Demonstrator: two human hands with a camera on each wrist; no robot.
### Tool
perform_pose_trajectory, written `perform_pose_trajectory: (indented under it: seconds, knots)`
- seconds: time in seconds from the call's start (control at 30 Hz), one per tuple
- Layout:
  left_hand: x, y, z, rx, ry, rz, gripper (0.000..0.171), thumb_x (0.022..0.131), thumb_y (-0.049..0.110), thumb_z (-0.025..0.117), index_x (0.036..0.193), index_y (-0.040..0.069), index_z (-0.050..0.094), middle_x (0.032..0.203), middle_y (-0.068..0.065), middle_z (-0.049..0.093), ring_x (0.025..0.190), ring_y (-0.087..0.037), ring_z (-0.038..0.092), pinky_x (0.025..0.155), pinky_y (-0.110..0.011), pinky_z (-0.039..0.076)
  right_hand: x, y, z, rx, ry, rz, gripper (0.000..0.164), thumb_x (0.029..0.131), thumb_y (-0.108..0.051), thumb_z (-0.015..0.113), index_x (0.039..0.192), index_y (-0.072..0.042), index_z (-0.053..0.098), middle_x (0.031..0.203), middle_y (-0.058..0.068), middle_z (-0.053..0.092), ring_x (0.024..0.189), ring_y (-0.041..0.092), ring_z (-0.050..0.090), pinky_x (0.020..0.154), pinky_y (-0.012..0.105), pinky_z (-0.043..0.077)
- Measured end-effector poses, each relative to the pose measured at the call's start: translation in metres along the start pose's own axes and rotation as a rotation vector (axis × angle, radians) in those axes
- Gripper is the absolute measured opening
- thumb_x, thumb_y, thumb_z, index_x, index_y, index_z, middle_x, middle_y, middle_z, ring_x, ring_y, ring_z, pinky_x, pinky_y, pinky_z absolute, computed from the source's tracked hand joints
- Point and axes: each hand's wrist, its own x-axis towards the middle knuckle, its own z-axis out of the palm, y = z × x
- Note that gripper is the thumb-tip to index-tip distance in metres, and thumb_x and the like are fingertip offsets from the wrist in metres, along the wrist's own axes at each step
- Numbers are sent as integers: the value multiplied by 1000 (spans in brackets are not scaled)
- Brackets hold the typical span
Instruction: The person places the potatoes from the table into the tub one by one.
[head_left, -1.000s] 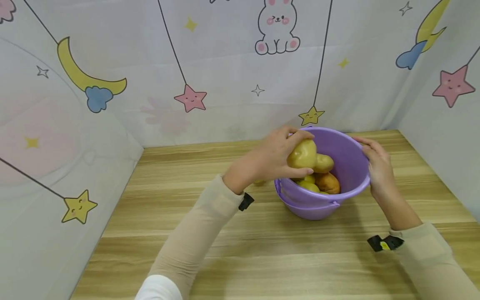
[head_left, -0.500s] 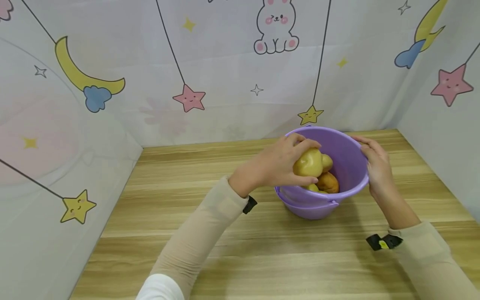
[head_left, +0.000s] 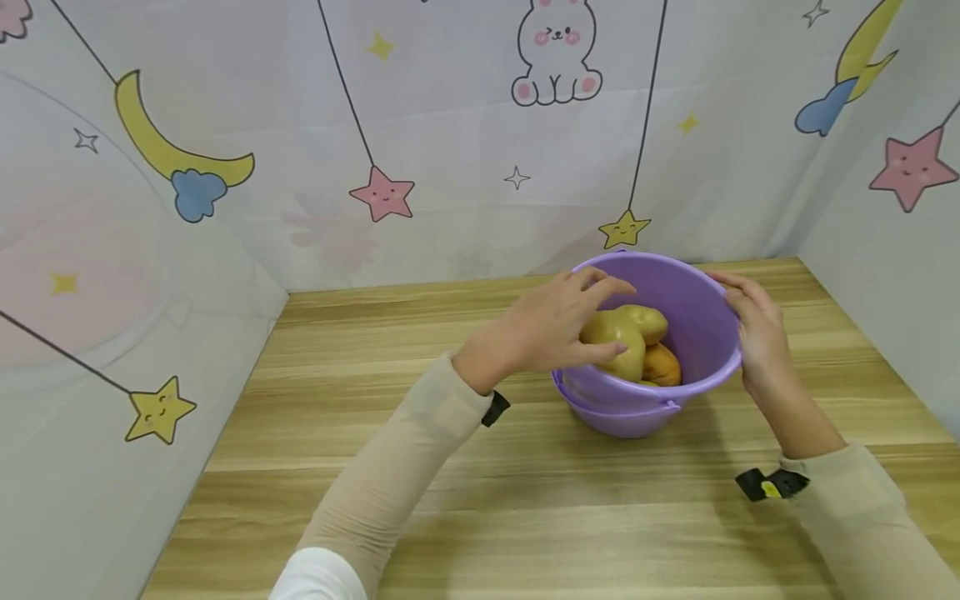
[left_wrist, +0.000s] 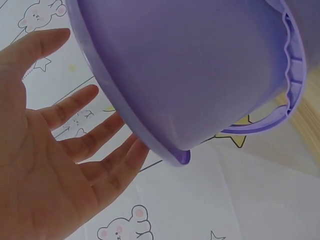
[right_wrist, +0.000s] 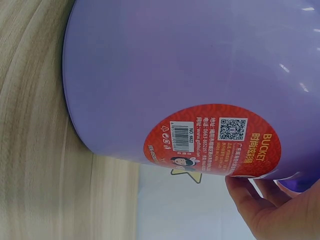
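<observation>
A purple bucket (head_left: pixel 701 329) stands tilted on the wooden table, its mouth turned toward the head camera. Inside lie a large smooth pale-yellow fruit (head_left: pixel 628 354), a smaller yellow one (head_left: pixel 647 322) and an orange-brown one (head_left: pixel 663 365). My left hand (head_left: pixel 551 325) hovers at the bucket's left rim with fingers spread, overlapping the large fruit. In the left wrist view its palm (left_wrist: pixel 55 165) shows bare, fingertips right at the rim. My right hand (head_left: pixel 761 337) grips the rim on the right side; in the right wrist view its fingers (right_wrist: pixel 245 200) lie against the outer wall beside a red label (right_wrist: pixel 215 142).
The wooden table (head_left: pixel 360 400) runs to a white patterned curtain (head_left: pixel 450 125) behind and on both sides. The bucket's purple handle (left_wrist: pixel 295 65) hangs down outside its wall. Black straps (head_left: pixel 772 485) sit around both wrists.
My left hand has moved the large yellow fruit rightward into the bucket and let go of it; its fingers have spread. The right hand has kept its grip on the rim.
</observation>
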Motion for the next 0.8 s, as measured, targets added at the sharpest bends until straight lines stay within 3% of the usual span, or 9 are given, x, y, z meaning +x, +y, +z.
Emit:
perform_pose_trajectory:
  seconds: [0.4,0.8]
  knots:
    - [-11,-14,-1,-27,42,-39,54,99,50,54,146,25,44,142,-3,45,129,-20,42,105,-36,38,-2,-3,2,-7,-1,2,27,104,-9,47,119,-7,70,106,-3,68,90,10,64,74,18,52]
    - [-21,-28,-3,-16,43,-144,54,102,50,47,148,24,42,148,-5,41,135,-23,38,101,-42,44,-3,-4,2,-16,8,2,28,104,-8,47,118,-8,71,105,-3,69,90,11,63,74,17,52]
